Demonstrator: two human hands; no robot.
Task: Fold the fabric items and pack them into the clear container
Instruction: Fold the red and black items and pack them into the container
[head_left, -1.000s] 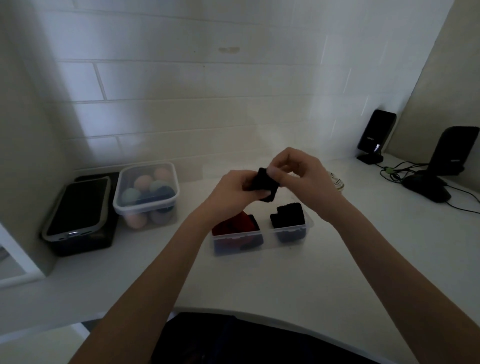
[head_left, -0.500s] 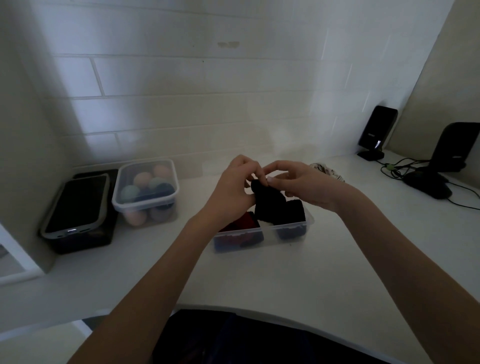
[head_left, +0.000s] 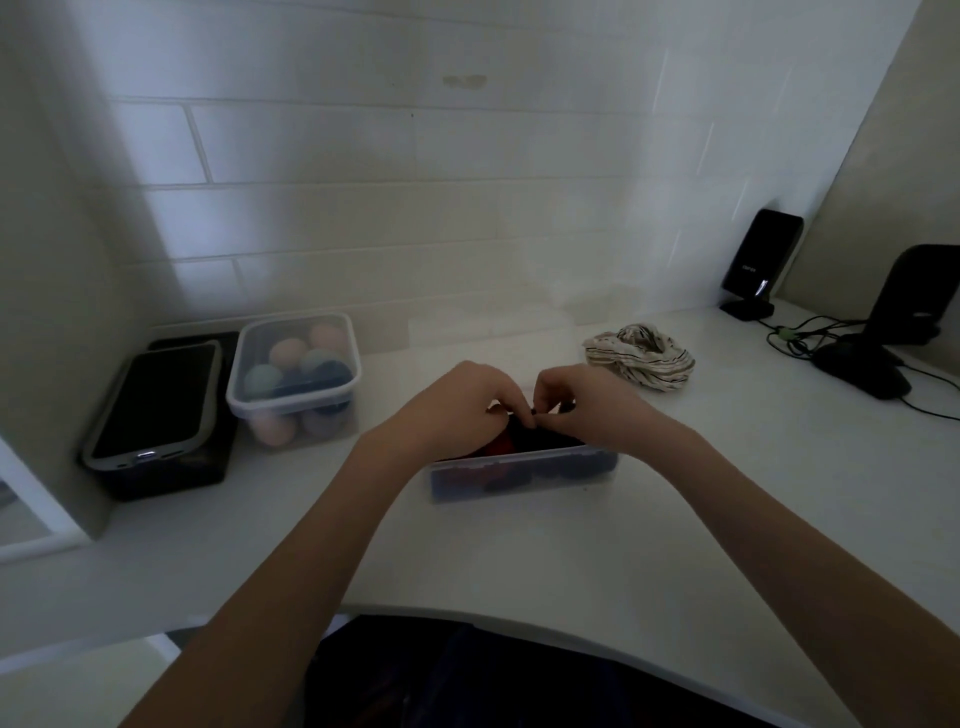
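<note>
A low clear container (head_left: 524, 475) sits mid-counter, holding a red folded fabric (head_left: 500, 446) and dark ones. My left hand (head_left: 462, 402) and my right hand (head_left: 582, 400) are both down over its back half, fingertips pinched on a folded black fabric (head_left: 524, 431) that rests inside between the red piece and the other dark pieces. My hands hide most of the container's inside. A striped cream fabric (head_left: 641, 356) lies bunched on the counter behind and to the right of my right hand.
A lidded clear box of pastel balls (head_left: 296, 379) stands at the left, beside a black tub with a grey-rimmed lid (head_left: 156, 410). A black speaker (head_left: 761, 262), a black stand (head_left: 883, 332) and cables (head_left: 795, 338) sit far right. The tiled wall is close behind.
Both hands have come down from above the container into it, carrying the black fabric. The striped fabric, hidden behind my right hand before, now shows.
</note>
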